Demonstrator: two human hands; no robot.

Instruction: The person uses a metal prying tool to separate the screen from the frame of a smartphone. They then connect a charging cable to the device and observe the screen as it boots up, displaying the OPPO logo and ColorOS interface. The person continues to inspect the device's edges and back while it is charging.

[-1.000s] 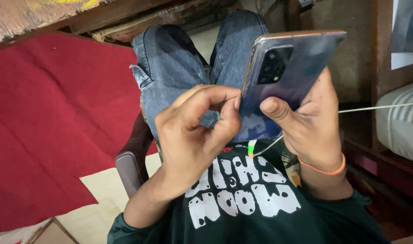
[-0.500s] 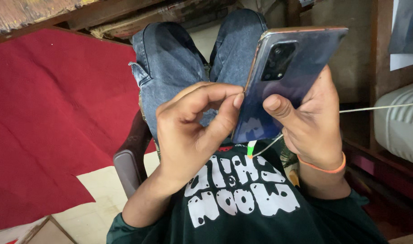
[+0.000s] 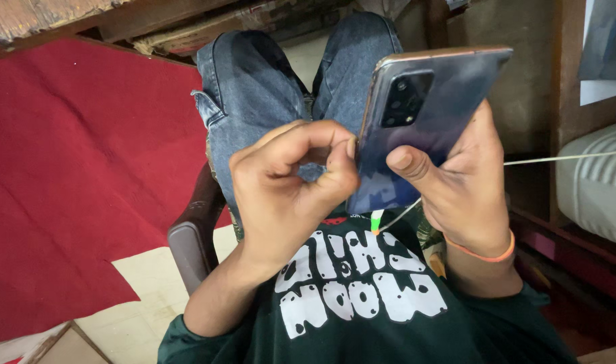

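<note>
My right hand (image 3: 463, 195), with an orange band on the wrist, grips a dark blue phone (image 3: 429, 128) upright over my lap. The phone's back and camera block face me. My left hand (image 3: 287, 189) is curled beside it, thumb and forefinger pinched together against the phone's left edge. I cannot tell whether anything small sits between those fingertips. A white cable with a green plug (image 3: 376, 221) hangs at the phone's lower end, and the cable (image 3: 564, 158) runs off to the right.
I sit in a chair with a dark armrest (image 3: 193, 236), in blue jeans (image 3: 254, 87) and a dark green printed shirt (image 3: 362, 296). A red cloth (image 3: 72, 168) covers the floor on the left. Wooden furniture (image 3: 570, 81) and a pale ribbed object (image 3: 597, 182) stand on the right.
My left forefinger has curled in from a stretched reach to a tight pinch at the phone's edge. The right hand and phone have barely moved.
</note>
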